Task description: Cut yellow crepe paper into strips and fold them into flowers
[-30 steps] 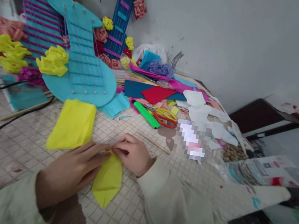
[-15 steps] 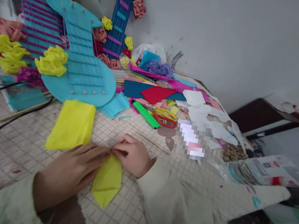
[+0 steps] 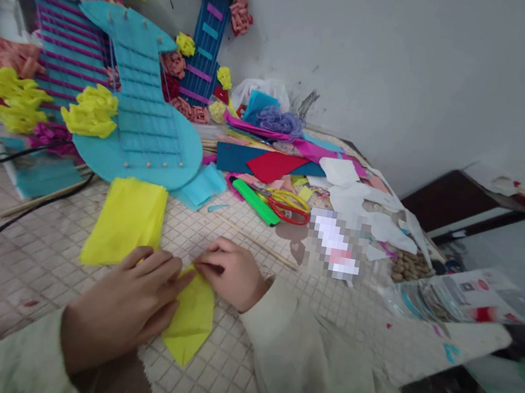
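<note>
A folded piece of yellow paper [image 3: 192, 320] lies on the tiled tabletop in front of me. My left hand [image 3: 123, 307] rests on its left part, fingers stretched flat and pressing it down. My right hand [image 3: 232, 271] is curled, its fingertips pinched on the paper's upper edge. A stack of yellow tissue sheets [image 3: 127, 220] lies just beyond my left hand.
A turquoise guitar-shaped craft board [image 3: 147, 129] with yellow paper flowers [image 3: 89, 110] leans at the back left. Coloured paper scraps [image 3: 278, 165], red-and-yellow scissors [image 3: 288, 206], a green marker [image 3: 256, 201], a thin wooden stick [image 3: 259, 242] and a black cable [image 3: 10, 216] lie around.
My left hand has slid slightly back along the paper; its fingers are a little more spread. My right hand keeps its pinch in the same place.
</note>
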{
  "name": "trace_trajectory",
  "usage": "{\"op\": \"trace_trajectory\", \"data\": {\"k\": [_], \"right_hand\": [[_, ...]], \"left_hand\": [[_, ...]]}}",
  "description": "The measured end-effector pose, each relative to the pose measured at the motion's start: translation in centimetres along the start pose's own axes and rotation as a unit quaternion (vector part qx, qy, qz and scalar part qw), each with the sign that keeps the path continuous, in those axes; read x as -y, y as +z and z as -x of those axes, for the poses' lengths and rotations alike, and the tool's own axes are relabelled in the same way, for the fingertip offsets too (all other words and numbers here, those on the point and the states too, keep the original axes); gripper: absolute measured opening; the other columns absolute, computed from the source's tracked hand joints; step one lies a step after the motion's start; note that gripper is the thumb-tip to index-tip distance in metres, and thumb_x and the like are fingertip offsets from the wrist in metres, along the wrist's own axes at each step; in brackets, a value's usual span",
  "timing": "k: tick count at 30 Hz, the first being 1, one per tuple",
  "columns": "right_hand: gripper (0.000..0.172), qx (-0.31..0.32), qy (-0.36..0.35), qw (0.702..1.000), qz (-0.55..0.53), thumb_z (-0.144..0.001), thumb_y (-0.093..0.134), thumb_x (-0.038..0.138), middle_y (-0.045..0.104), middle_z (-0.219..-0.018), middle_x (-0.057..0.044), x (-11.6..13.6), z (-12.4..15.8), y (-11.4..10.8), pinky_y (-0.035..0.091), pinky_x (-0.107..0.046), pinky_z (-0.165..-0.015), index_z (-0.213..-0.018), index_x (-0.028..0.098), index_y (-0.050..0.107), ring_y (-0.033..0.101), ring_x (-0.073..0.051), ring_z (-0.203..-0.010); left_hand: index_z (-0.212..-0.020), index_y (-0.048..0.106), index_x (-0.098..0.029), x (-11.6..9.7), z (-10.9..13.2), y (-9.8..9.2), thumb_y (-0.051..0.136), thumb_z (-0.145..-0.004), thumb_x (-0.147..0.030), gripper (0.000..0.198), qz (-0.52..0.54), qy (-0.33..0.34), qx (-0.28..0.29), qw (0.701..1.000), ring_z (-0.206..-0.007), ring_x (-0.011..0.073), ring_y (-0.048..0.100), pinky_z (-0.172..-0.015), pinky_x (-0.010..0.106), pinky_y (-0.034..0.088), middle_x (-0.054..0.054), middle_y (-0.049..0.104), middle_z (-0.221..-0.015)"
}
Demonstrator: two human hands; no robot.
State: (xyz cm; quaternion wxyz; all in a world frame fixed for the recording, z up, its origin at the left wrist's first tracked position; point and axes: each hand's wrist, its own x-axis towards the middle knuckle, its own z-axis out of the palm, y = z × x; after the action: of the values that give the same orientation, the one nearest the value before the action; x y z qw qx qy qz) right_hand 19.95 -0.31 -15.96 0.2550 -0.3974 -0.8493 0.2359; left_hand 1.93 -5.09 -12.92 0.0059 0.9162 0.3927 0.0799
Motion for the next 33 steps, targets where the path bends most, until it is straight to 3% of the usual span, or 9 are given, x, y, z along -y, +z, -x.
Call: {"op": "trace_trajectory", "data": {"k": [4,11,21,25,28,30,32,33], "right_hand": [[0.014,0.001,0.001,1.000,0.000,-0.078,0.056,0.017,0.061,-0.084,-0.001,0.0,0.0,0.0,0.044,-0.021,-0.070,-0.082,0.019,0.069,0.058,-0.011,-0.075],[0.014,0.009,0.011,1.000,0.001,-0.078,0.057,0.017,0.062,-0.085,0.000,0.1,0.0,-0.1,0.044,-0.021,-0.071,-0.082,0.020,0.069,0.058,-0.011,-0.075],[0.013,-0.003,0.026,0.999,-0.031,-0.075,0.059,0.016,0.063,-0.081,0.000,0.2,-0.1,0.0,0.044,-0.022,-0.069,-0.080,0.021,0.070,0.058,-0.012,-0.073],[0.012,-0.057,0.041,0.992,-0.102,-0.073,0.059,0.015,0.061,-0.075,-0.001,0.1,-0.5,-0.1,0.044,-0.022,-0.059,-0.078,0.020,0.069,0.054,-0.010,-0.061],[0.008,-0.165,0.083,0.965,-0.188,-0.072,0.060,0.018,0.059,-0.068,0.000,1.0,-0.4,-1.7,0.040,-0.022,-0.051,-0.075,0.018,0.068,0.047,-0.009,-0.053],[0.005,-0.226,0.118,0.926,-0.278,-0.073,0.061,0.021,0.057,-0.066,0.000,2.6,0.5,-3.5,0.039,-0.023,-0.048,-0.074,0.018,0.066,0.045,-0.009,-0.051],[0.007,-0.211,0.123,0.885,-0.396,-0.076,0.061,0.027,0.053,-0.059,0.002,4.9,2.1,-5.4,0.037,-0.023,-0.042,-0.075,0.021,0.064,0.044,-0.009,-0.046],[0.006,-0.191,0.104,0.879,-0.425,-0.076,0.061,0.028,0.056,-0.064,0.001,6.1,3.0,-6.1,0.041,-0.025,-0.045,-0.077,0.022,0.063,0.048,-0.012,-0.051]], "left_hand": [[-0.103,0.057,-0.021,0.1,0.2,0.3,0.046,-0.078,-0.018,0.027,0.001,0.013,-0.014,1.000,-0.094,0.0263,0.050,-0.080,0.046,0.036,0.004,0.059,-0.105],[-0.100,0.059,-0.018,-0.2,0.2,0.1,0.042,-0.079,-0.018,0.026,-0.012,0.007,-0.019,1.000,-0.090,0.0245,0.052,-0.080,0.044,0.034,0.004,0.062,-0.091],[-0.100,0.059,-0.023,-0.3,0.4,0.5,0.042,-0.078,-0.018,0.028,-0.023,0.000,-0.049,0.999,-0.093,0.0249,0.050,-0.082,0.046,0.028,0.002,0.062,-0.094],[-0.104,0.057,-0.024,-0.2,0.4,0.3,0.042,-0.079,-0.017,0.031,-0.003,-0.004,-0.027,1.000,-0.090,0.0231,0.049,-0.083,0.044,0.027,0.002,0.061,-0.092],[-0.105,0.057,-0.023,-0.1,0.4,0.3,0.041,-0.079,-0.016,0.032,0.009,-0.016,-0.004,1.000,-0.093,0.0228,0.048,-0.084,0.045,0.026,0.003,0.060,-0.099],[-0.106,0.056,-0.024,0.1,0.4,0.5,0.040,-0.079,-0.015,0.032,0.018,-0.014,-0.006,1.000,-0.097,0.0232,0.046,-0.085,0.045,0.024,0.003,0.058,-0.107],[-0.106,0.055,-0.025,0.2,0.4,0.5,0.039,-0.080,-0.016,0.032,0.027,-0.011,-0.010,1.000,-0.100,0.0236,0.045,-0.086,0.045,0.022,0.002,0.058,-0.110],[-0.106,0.055,-0.025,0.2,0.4,0.5,0.039,-0.081,-0.017,0.031,0.033,-0.014,-0.007,0.999,-0.100,0.0238,0.044,-0.086,0.046,0.022,0.002,0.058,-0.110]]}}
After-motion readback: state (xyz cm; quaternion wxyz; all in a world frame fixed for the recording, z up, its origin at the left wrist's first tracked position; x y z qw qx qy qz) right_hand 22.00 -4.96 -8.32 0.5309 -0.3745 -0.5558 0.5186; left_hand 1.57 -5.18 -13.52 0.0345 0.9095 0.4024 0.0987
